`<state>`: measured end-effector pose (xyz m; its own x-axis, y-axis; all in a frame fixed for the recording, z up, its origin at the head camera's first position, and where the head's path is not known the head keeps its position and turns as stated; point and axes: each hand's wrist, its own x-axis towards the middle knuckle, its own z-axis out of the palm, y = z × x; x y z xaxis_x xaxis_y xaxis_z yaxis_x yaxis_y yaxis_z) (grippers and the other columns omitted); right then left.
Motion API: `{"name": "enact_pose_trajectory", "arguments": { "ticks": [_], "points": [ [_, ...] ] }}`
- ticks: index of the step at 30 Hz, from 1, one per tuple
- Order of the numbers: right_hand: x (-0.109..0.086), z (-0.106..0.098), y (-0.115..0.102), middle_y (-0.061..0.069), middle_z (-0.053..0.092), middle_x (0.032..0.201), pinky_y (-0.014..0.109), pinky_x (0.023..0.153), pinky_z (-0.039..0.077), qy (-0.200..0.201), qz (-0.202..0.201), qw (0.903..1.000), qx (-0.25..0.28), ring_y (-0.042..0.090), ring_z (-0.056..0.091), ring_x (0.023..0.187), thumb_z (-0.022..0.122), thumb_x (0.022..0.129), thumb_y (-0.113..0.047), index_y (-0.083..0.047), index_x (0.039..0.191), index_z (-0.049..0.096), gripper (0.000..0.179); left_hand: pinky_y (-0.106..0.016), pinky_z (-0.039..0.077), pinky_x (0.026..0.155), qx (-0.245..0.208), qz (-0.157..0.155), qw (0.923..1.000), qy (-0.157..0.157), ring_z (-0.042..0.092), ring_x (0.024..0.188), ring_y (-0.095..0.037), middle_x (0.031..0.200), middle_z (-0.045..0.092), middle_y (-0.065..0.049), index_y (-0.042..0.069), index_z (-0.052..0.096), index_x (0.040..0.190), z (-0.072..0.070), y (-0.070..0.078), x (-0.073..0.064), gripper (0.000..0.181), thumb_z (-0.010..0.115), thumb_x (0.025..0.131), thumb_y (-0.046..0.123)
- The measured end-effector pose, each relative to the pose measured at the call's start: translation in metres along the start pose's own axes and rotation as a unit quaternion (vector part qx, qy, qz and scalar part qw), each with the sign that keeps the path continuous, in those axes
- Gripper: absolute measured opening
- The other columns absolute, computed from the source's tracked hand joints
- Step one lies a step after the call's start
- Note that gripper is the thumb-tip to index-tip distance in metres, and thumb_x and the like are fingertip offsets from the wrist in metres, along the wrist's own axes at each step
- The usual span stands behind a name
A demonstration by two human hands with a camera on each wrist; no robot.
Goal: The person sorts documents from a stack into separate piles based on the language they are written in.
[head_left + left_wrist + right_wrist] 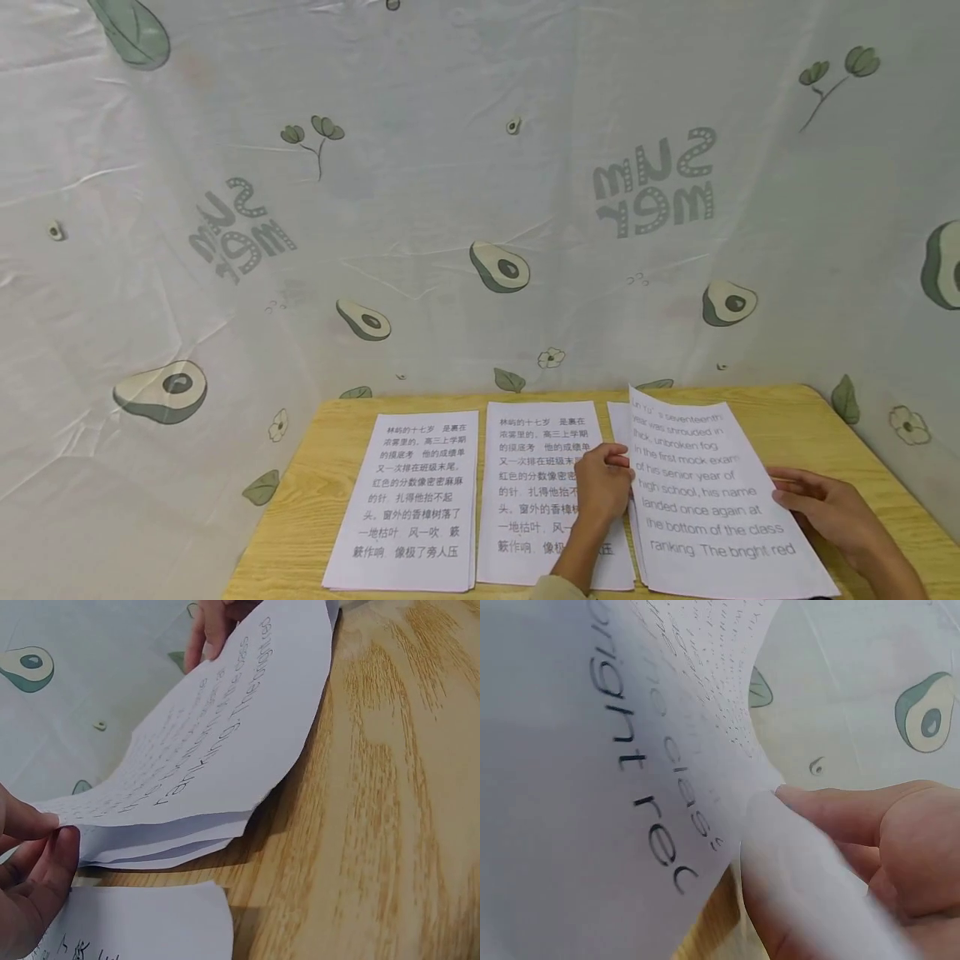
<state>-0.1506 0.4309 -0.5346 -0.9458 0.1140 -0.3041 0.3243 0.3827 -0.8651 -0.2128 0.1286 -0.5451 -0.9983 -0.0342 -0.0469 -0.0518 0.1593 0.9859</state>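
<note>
Sheets of paper (pixel 705 492) printed with large English text are held up off the table at the right. My left hand (pixel 604 487) pinches their left edge between thumb and fingers; in the left wrist view the sheets (pixel 217 750) bow and fan apart a little at the near edge. On the opposite edge my right hand (pixel 836 512) grips the paper between thumb and fingers, and in the right wrist view the paper (pixel 630 825) curves up close to the camera. A middle stack of Chinese-text sheets (pixel 532 500) lies flat, partly covered by my left forearm.
Another stack of Chinese-text sheets (pixel 412 500) lies at the left of the wooden table (pixel 300 492). A pale cloth (pixel 420 208) with avocado prints hangs behind the table. More white paper (pixel 619 414) shows just behind the lifted sheets.
</note>
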Motion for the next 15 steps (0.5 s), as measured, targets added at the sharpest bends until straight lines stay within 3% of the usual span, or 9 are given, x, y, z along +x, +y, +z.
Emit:
{"name": "enact_pose_trajectory", "arguments": {
  "ticks": [3, 8, 15],
  "points": [
    [0.001, 0.002, 0.001, -0.01, 0.073, 0.106, 0.033, 0.074, 0.063, 0.005, 0.008, 0.9998, -0.015, 0.011, 0.073, 0.085, 0.063, 0.109, -0.021, 0.013, 0.149, 0.051, 0.055, -0.018, 0.051, 0.054, 0.009, 0.001, 1.0, 0.001, 0.06, 0.065, -0.002, 0.082, 0.068, 0.008, 0.01, 0.081, 0.108, 0.001, -0.001, 0.0, 0.031, 0.077, 0.083, -0.008],
    [0.0, 0.002, 0.0, -0.001, 0.077, 0.109, 0.029, 0.073, 0.062, 0.022, 0.01, 0.998, -0.058, 0.005, 0.071, 0.083, 0.066, 0.107, -0.024, 0.015, 0.149, 0.049, 0.06, -0.017, 0.051, 0.056, 0.006, 0.0, 1.0, -0.008, 0.061, 0.066, -0.002, 0.083, 0.069, 0.007, 0.008, 0.08, 0.109, -0.001, -0.001, 0.001, 0.029, 0.079, 0.084, -0.006],
    [-0.008, 0.004, -0.006, 0.012, 0.081, 0.11, 0.025, 0.07, 0.052, 0.076, 0.01, 0.9873, -0.139, 0.001, 0.067, 0.08, 0.07, 0.104, -0.037, 0.011, 0.147, 0.055, 0.066, -0.02, 0.053, 0.064, 0.024, 0.005, 0.9997, -0.003, 0.063, 0.074, -0.004, 0.086, 0.07, 0.009, 0.007, 0.08, 0.114, -0.02, -0.001, 0.004, 0.03, 0.084, 0.085, 0.002]
  ]
}}
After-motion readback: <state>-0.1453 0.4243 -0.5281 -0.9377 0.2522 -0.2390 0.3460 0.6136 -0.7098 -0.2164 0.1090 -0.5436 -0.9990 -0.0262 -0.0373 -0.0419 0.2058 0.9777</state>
